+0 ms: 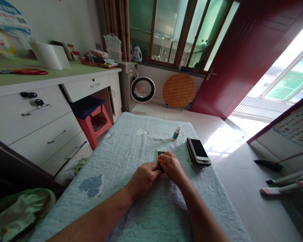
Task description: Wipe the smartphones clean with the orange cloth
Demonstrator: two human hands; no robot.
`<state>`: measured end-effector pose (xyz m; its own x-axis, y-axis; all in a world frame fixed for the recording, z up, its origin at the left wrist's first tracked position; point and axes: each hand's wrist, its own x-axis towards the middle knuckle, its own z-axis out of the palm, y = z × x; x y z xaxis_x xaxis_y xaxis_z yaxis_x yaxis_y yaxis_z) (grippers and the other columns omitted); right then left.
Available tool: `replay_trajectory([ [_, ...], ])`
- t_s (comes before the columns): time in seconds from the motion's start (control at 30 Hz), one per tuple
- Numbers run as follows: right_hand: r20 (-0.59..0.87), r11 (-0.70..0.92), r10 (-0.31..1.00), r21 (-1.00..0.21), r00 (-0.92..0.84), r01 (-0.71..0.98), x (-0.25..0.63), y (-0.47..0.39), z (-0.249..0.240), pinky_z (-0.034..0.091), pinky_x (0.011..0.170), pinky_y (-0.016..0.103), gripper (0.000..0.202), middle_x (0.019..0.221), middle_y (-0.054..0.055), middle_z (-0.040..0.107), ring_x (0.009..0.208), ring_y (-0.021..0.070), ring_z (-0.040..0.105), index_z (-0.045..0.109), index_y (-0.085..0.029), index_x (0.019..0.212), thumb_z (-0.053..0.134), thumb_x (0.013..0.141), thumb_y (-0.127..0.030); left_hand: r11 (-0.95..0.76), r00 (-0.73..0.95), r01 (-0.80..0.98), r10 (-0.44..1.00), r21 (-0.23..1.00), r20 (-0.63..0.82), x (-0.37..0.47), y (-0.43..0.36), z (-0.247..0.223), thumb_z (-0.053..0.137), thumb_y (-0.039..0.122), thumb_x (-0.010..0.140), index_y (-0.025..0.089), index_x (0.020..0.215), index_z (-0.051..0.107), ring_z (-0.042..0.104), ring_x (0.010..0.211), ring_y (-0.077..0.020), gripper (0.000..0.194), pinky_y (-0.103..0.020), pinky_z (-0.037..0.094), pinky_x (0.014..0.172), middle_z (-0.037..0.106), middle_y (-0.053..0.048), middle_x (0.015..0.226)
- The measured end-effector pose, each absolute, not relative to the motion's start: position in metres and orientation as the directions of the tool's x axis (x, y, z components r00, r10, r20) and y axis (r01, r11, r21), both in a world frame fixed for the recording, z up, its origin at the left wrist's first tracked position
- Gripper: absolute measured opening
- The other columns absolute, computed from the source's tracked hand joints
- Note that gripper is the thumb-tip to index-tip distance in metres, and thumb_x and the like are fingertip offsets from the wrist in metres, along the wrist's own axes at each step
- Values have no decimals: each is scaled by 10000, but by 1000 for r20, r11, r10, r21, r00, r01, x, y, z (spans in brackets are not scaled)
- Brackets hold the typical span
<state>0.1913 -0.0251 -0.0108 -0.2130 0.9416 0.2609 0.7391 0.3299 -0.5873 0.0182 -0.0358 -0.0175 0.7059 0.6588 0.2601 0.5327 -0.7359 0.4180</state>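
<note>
A white-framed smartphone [162,152] with a dark screen lies on the quilted cloth, partly covered by my hands. My left hand [145,174] is closed at the phone's left edge, its thumb and fingers gripping there. Pinched in my right hand [173,167] is a small orange cloth [162,161], pressed against the screen. A small spray bottle [176,133] with a white cap and blue label stands beyond the hands. To the right sits a stack of phones [199,150], the top one white with a black screen.
The light-blue quilted cover [111,188] spreads under everything. A red stool [92,124] and white drawers [58,117] stand to the left, with a lined bin [46,191] at lower left. Farther off are a washing machine [127,80] with its door open and a round wooden tabletop [179,90].
</note>
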Motion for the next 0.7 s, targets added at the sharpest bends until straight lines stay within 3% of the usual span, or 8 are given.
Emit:
replay_trajectory([
  [0.4,145,348,935,-552,-324,758,192,-31,-2,369,654,211,247,777,3,565,707,109,525,717,-192,794,545,734,-24,-736,707,521,656,433,265,17,-36,-19,477,283,976,213,977,689,611,927,-198,223,-299,465,818,673,-40,1001],
  [0.57,173,325,945,-560,-276,762,191,-29,-5,384,708,220,210,827,13,588,760,120,542,703,-188,814,548,785,-48,-728,709,517,659,450,250,17,-37,-18,478,269,975,229,1024,676,602,962,-195,208,-292,455,846,664,-24,1040],
  [0.7,234,307,950,-562,-209,768,190,-22,-14,391,761,232,152,836,18,588,823,139,540,695,-186,820,567,842,-105,-718,709,546,671,432,219,18,-38,-15,465,219,967,199,934,681,603,923,-189,220,-281,454,821,658,-25,973],
])
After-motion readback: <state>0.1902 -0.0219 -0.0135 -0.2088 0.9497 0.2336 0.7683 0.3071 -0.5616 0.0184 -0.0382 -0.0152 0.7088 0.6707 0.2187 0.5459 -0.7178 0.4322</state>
